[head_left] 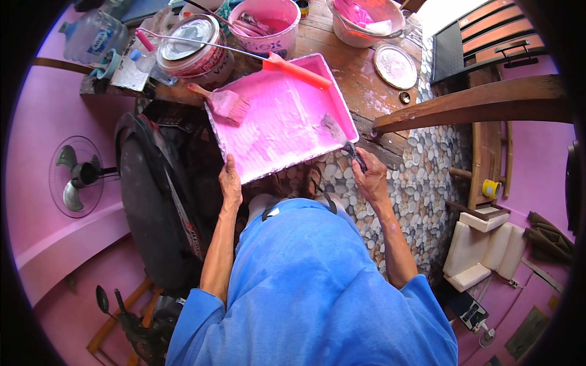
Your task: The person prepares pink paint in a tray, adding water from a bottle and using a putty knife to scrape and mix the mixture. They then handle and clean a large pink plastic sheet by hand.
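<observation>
A paint tray (pixel 274 119) coated in wet pink paint juts past the near edge of the wooden table. My left hand (pixel 230 182) is closed on its near left corner. In my right hand (pixel 370 175) is the black handle of a putty knife (pixel 334 128); its paint-smeared blade lies over the right side of the tray. A paint roller (pixel 297 72) with an orange sleeve rests across the tray's far edge. On the tray's left rim lies a flat paintbrush (pixel 227 106), its bristles pink.
Behind the tray stand a paint can (pixel 204 64), a pink bucket (pixel 268 39) and a basin (pixel 364 36) on the table (pixel 360 73). A round lid (pixel 395 66) lies at right, near a wooden beam (pixel 476 104). A motorcycle (pixel 159 201) stands at left.
</observation>
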`<state>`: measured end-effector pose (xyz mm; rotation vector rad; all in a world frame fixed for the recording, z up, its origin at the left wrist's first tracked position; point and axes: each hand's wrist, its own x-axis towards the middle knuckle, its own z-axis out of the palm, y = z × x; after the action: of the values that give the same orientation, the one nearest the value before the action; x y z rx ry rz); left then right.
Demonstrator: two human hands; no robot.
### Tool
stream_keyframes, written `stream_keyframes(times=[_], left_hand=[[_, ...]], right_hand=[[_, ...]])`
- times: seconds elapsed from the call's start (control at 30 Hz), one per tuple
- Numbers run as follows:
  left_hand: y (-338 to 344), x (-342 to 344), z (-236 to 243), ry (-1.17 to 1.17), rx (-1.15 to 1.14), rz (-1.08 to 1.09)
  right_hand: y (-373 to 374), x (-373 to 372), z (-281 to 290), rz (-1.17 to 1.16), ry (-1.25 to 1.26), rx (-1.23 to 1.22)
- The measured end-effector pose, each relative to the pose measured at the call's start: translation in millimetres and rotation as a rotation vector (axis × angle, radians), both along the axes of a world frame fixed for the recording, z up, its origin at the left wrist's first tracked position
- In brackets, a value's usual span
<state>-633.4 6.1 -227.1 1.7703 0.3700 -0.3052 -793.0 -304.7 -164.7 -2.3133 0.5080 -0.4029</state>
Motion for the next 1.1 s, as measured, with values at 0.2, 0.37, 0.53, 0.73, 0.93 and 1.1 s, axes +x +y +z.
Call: stream_keyframes(times=[0.2, 0.37, 0.53, 0.73, 0.93, 1.1], left_hand=[[-1.2, 0.1, 4.1, -0.029, -0.037, -0.027], [1.8, 0.6, 0.8, -0.044, -0.031, -0.041], [7.8, 2.6, -2.5, 0.017, -0.081, -0.093], [5.9, 13.2, 10.5, 0.089, -0.256, -0.164], [5.4, 29.9, -5.9, 0.195, -0.266, -0.111], [9.5, 28.9, -18.3, 0.164, -0.065, -0.138]], right_hand=[[13.3, 8.5, -6.7, 0.029, 0.018, -0.019], [8.9, 4.8, 3.5, -0.005, -0.007, -0.062], [-3.1, 4.7, -0.4, 0.030, 0.106, -0.132], [-11.1, 18.7, 11.0, 0.068, 0.161, -0.161], [-18.9, 33.3, 27.8, 0.142, 0.201, -0.224], [-21.0, 57.0, 24.9, 0.155, 0.288, -0.359]])
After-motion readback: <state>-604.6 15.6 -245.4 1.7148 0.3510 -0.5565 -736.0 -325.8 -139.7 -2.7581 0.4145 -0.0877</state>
